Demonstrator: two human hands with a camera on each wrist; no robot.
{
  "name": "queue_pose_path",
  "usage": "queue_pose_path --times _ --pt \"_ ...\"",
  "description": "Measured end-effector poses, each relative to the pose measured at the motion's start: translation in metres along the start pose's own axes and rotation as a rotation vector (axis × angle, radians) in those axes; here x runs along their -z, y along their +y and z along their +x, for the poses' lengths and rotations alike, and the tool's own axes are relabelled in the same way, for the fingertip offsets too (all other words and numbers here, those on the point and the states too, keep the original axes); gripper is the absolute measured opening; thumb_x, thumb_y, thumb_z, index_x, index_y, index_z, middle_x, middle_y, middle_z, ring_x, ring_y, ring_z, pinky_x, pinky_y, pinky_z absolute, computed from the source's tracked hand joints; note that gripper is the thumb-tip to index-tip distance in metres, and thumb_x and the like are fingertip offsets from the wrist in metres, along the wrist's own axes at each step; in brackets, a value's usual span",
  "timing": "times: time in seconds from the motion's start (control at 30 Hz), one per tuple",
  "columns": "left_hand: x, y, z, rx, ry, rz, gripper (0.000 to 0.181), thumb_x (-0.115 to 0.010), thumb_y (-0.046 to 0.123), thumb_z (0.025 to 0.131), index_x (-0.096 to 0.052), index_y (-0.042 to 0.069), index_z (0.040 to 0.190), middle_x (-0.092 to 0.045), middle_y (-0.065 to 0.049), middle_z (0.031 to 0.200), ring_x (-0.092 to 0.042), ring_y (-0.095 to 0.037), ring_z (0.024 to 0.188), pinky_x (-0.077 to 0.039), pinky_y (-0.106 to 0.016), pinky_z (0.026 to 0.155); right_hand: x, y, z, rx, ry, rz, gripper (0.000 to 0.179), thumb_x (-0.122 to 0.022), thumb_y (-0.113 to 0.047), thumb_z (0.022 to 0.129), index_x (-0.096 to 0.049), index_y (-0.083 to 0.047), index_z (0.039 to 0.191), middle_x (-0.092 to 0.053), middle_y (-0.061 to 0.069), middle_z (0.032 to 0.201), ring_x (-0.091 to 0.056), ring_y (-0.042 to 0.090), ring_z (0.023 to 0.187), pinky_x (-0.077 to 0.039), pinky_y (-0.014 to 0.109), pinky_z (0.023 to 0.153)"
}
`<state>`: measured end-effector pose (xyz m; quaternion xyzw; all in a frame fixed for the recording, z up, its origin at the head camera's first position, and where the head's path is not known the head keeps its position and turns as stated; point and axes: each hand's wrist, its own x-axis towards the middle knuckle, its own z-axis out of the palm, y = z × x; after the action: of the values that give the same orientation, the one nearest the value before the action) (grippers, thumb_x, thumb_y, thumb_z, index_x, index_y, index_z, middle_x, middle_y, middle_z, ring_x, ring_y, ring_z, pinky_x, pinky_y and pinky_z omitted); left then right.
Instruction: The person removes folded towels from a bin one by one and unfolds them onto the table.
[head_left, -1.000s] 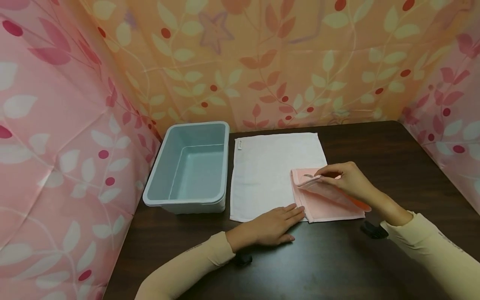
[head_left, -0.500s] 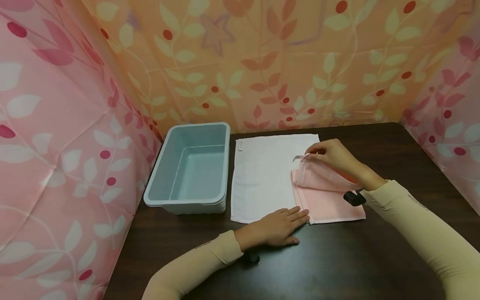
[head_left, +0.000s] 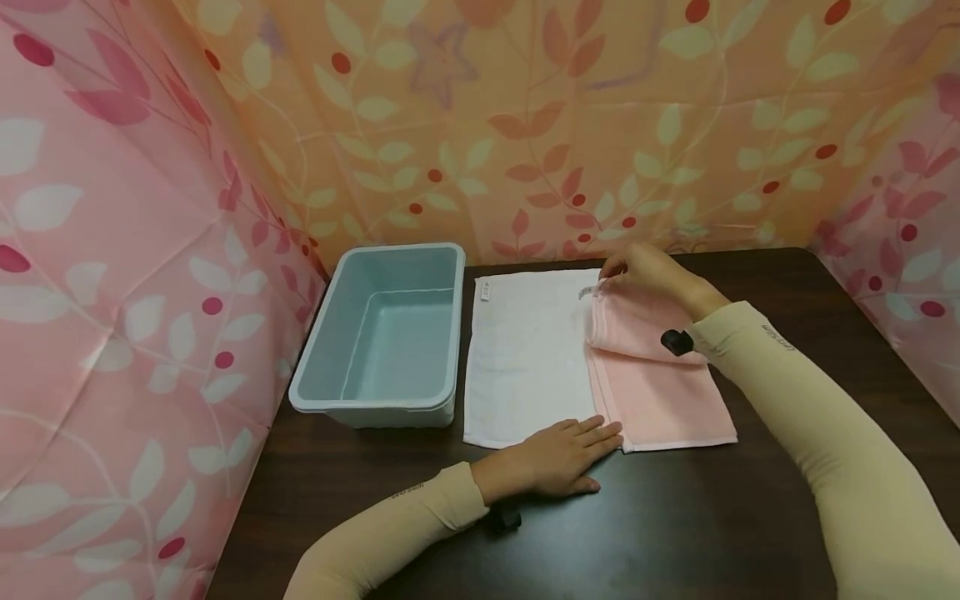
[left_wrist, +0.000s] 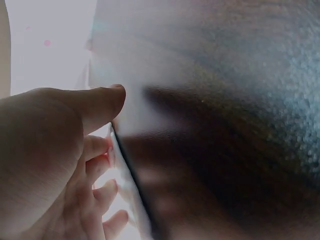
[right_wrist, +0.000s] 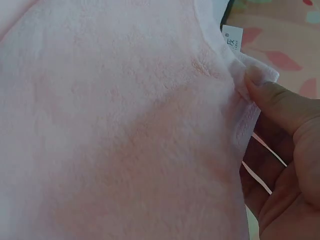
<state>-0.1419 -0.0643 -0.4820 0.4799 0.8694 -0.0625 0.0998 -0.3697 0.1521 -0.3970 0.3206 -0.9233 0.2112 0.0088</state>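
A pink towel (head_left: pixel 667 400) with pale edges covers the right part of a white towel (head_left: pixel 528 358) laid flat on the table. My right hand (head_left: pixel 656 271) pinches a far corner of the pink towel, near its small tag, and holds that layer raised. In the right wrist view, the thumb of the right hand (right_wrist: pixel 285 120) presses the pink corner against the fingers, with a white label beside it. My left hand (head_left: pixel 558 457) lies flat, its fingertips on the near edge of the towels. The left wrist view shows the left hand (left_wrist: pixel 55 150) with its fingers extended along that edge.
A light blue-grey plastic tub (head_left: pixel 446 400) stands to the left of the white towel, with nothing seen inside. The dark wooden table (head_left: pixel 675 525) reaches back to an orange leaf-patterned curtain (head_left: pixel 517 125). Pink patterned cloth hangs at both sides.
My right hand has moved away toward the table's far edge, drawing the pink towel's upper layer back with it. The left hand has stayed nearly in place.
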Motion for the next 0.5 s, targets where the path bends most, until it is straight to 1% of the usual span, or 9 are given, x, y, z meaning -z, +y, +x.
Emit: queue_pose_path --times 0.13,0.2,0.3,0.37,0.43,0.5 --pt "-0.001 -0.001 0.0 0.005 -0.003 0.001 0.072 -0.047 0.051 0.101 -0.019 0.019 0.16 -0.015 0.004 0.168 -0.017 -0.015 0.156 -0.028 -0.029 0.122 -0.012 0.011 0.015 -0.022 0.023 -0.002 0.007 -0.076 -0.009 0.085 -0.079 -0.009 0.092 -0.076 0.009 0.094 -0.066 0.025 0.089 -0.053 0.042 0.083" --pt "-0.001 -0.001 0.0 0.005 -0.004 0.003 0.072 -0.047 0.051 0.101 -0.019 0.019 0.16 -0.015 0.004 0.168 -0.017 -0.015 0.156 -0.028 -0.029 0.122 -0.019 0.016 0.02 -0.066 0.043 0.017 0.009 -0.077 -0.01 0.085 -0.079 -0.009 0.093 -0.076 0.011 0.097 -0.066 0.027 0.092 -0.052 0.043 0.085" --pt "-0.003 -0.001 0.001 0.005 -0.004 0.005 0.073 -0.047 0.051 0.101 -0.018 0.019 0.16 -0.014 0.005 0.168 -0.016 -0.014 0.156 -0.027 -0.028 0.123 -0.029 0.021 0.024 -0.119 0.085 0.056 0.011 -0.074 -0.009 0.087 -0.078 -0.006 0.097 -0.076 0.015 0.101 -0.065 0.032 0.097 -0.052 0.047 0.087" --pt "-0.003 -0.001 0.001 0.006 -0.007 0.003 0.073 -0.047 0.051 0.101 -0.017 0.02 0.16 -0.013 0.005 0.169 -0.016 -0.014 0.156 -0.027 -0.028 0.123 -0.035 0.025 0.028 -0.155 0.11 0.093 0.014 -0.072 -0.008 0.089 -0.077 -0.004 0.1 -0.075 0.017 0.105 -0.065 0.033 0.102 -0.053 0.049 0.089" --pt "-0.003 -0.001 0.001 0.008 -0.011 -0.001 0.073 -0.047 0.051 0.101 -0.016 0.02 0.16 -0.013 0.005 0.169 -0.015 -0.014 0.156 -0.026 -0.028 0.123 -0.042 0.028 0.031 -0.176 0.124 0.125 0.016 -0.07 -0.008 0.09 -0.076 -0.003 0.104 -0.072 0.018 0.116 -0.064 0.035 0.108 -0.052 0.051 0.093" --pt "-0.002 -0.001 0.001 0.005 -0.014 0.0 0.073 -0.047 0.051 0.101 -0.016 0.02 0.16 -0.012 0.005 0.169 -0.015 -0.014 0.156 -0.027 -0.028 0.123 -0.048 0.03 0.034 -0.207 0.121 0.142 0.02 -0.068 -0.008 0.092 -0.074 -0.003 0.11 -0.068 0.018 0.125 -0.062 0.035 0.113 -0.051 0.051 0.098"
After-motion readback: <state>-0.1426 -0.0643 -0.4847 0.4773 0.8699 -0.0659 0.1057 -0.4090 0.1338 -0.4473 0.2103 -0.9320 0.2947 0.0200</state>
